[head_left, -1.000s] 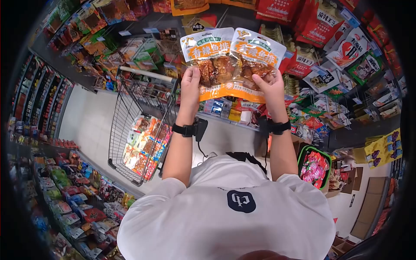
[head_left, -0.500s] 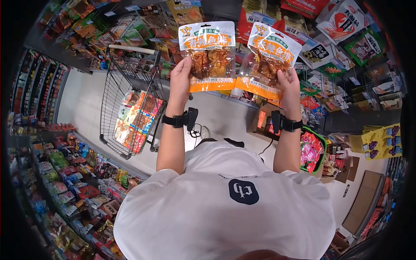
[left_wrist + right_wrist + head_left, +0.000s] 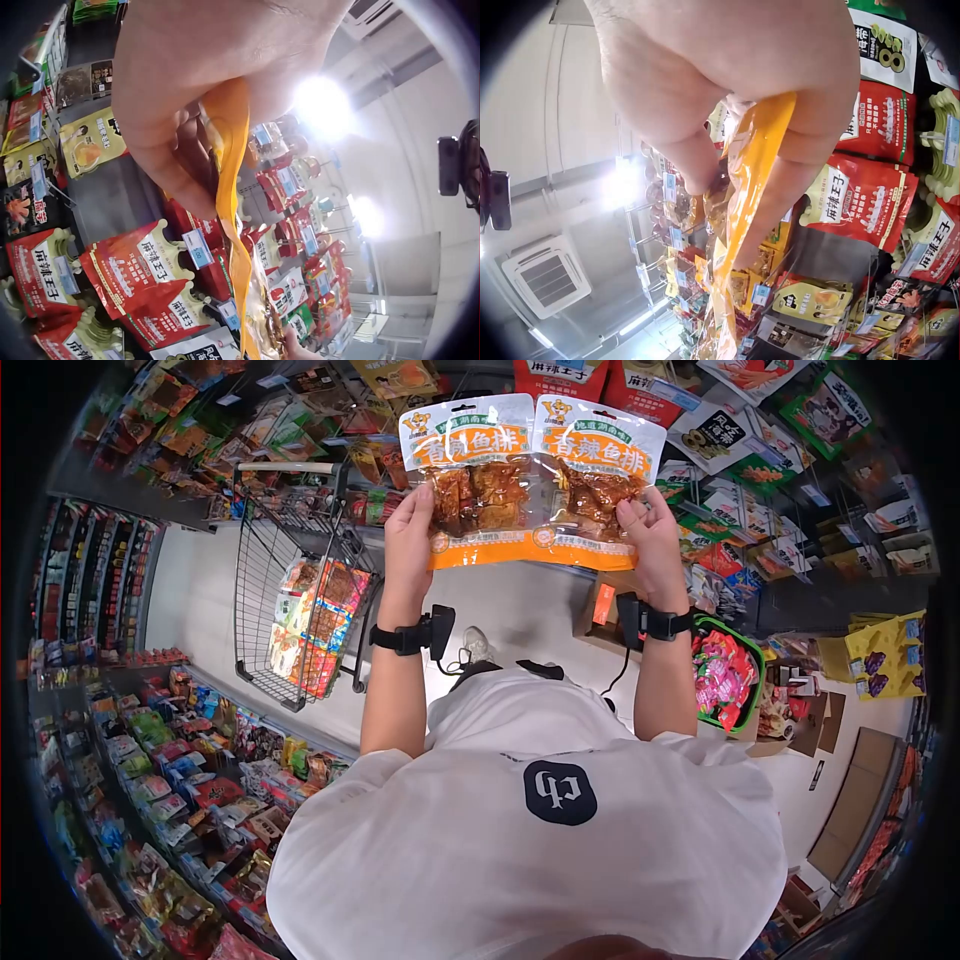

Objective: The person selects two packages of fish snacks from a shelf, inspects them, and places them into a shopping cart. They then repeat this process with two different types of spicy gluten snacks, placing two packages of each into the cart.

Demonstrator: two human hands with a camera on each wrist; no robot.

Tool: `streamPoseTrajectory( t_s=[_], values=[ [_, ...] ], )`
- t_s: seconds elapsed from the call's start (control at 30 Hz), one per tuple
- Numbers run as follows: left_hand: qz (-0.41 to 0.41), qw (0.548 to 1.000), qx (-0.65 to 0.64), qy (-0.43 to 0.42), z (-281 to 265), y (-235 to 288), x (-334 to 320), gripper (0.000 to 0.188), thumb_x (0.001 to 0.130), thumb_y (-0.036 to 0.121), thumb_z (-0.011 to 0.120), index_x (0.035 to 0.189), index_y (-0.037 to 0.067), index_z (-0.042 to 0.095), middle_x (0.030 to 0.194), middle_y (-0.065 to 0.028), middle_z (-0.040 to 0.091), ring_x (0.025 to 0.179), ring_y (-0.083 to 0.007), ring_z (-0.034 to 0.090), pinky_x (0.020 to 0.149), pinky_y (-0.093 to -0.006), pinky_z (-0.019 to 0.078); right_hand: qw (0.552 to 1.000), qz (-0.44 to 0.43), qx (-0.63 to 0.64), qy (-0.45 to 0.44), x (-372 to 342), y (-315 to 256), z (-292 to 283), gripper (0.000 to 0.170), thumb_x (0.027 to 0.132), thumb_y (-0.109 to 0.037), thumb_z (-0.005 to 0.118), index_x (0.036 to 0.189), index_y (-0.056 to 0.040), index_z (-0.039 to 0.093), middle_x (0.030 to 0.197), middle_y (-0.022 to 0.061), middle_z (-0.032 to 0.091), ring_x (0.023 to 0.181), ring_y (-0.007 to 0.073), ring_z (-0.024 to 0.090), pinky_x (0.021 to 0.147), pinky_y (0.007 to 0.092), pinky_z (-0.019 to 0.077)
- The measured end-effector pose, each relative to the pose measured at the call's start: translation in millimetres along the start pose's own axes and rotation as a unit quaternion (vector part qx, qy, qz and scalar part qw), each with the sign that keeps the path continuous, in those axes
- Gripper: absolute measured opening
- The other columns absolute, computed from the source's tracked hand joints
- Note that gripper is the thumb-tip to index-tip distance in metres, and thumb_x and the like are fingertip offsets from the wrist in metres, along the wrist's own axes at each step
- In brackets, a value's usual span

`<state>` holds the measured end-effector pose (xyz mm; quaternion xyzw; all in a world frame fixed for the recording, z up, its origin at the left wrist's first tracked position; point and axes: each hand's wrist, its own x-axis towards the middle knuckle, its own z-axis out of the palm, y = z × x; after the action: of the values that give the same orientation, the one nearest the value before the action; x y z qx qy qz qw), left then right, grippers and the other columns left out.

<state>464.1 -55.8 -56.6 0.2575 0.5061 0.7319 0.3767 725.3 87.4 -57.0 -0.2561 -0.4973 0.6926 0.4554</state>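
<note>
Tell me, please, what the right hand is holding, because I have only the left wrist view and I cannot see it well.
Observer: In the head view, the right hand pinches a white-and-orange pouch.
Operator: Thank you. What stands at the person's left side?
Observer: A wire shopping cart, with several packets lying in it.
Operator: And is there also some container at the right side?
Observer: Yes, a green-rimmed basket filled with pink packages.
</note>
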Motion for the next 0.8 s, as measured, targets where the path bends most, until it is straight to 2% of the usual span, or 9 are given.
streamPoseTrajectory(
  t_s=[0.07, 0.17, 0.43, 0.5, 0.8],
  values=[
    [-0.001, 1.0, -0.001, -0.002, 3.7, 2.2, -1.3, 0.035, 0.1, 0.026, 0.051, 0.119, -0.003, 0.057, 0.109, -0.0037, 0.064, 0.094, -0.0085, 0.06, 0.08, -0.0229, 0.0476, 1.0, 0.03, 0.0, -0.007, -0.4, -1.7, -4.7, 0.025, 0.091, -0.009, 0.064, 0.113, -0.0011, 0.054, 0.098, 0.0019, 0.065, 0.081, 0.004, 0.058, 0.071, 0.0179, 0.0467],
    [-0.005, 1.0, -0.009, -0.011, 5.7, 2.4, 0.2, 0.034, 0.1, 0.026, 0.051, 0.118, -0.002, 0.058, 0.108, -0.0037, 0.064, 0.094, -0.0083, 0.06, 0.079, -0.0228, 0.0478, 0.999, 0.03, -0.004, -0.012, 0.6, -1.5, -10.1, 0.023, 0.092, -0.01, 0.063, 0.111, -0.0007, 0.056, 0.097, 0.0011, 0.065, 0.078, 0.0029, 0.057, 0.067, 0.0173, 0.0463],
    [-0.007, 0.999, -0.017, -0.044, 11.2, 1.1, 5.0, 0.035, 0.1, 0.027, 0.051, 0.119, -0.001, 0.058, 0.108, -0.0037, 0.064, 0.093, -0.0087, 0.061, 0.078, -0.0243, 0.0492, 1.0, 0.013, 0.021, 0.009, -5.9, -9.5, -14.2, 0.029, 0.09, -0.01, 0.065, 0.115, 0.0002, 0.055, 0.105, 0.0048, 0.065, 0.092, 0.008, 0.059, 0.078, 0.0213, 0.0471],
    [-0.016, 1.0, -0.01, -0.02, 17.9, 2.1, 6.0, 0.036, 0.099, 0.028, 0.052, 0.12, -0.001, 0.057, 0.11, -0.0041, 0.064, 0.094, -0.0089, 0.061, 0.079, -0.0238, 0.0492, 1.0, 0.026, -0.015, -0.006, -4.5, -4.8, -20.9, 0.031, 0.09, -0.01, 0.065, 0.117, 0.0007, 0.055, 0.108, 0.0062, 0.065, 0.095, 0.0097, 0.06, 0.082, 0.0228, 0.0473],
    [-0.003, 0.998, 0.003, -0.064, 19.1, -1.8, 10.4, 0.041, 0.099, 0.029, 0.052, 0.125, -0.002, 0.055, 0.115, -0.0045, 0.063, 0.098, -0.0099, 0.061, 0.082, -0.0241, 0.0492, 1.0, 0.012, -0.012, 0.014, -9.7, -5.8, -11.7, 0.03, 0.09, -0.008, 0.065, 0.116, 0.0013, 0.055, 0.109, 0.007, 0.065, 0.097, 0.0109, 0.06, 0.085, 0.0245, 0.0468]
  ],
)
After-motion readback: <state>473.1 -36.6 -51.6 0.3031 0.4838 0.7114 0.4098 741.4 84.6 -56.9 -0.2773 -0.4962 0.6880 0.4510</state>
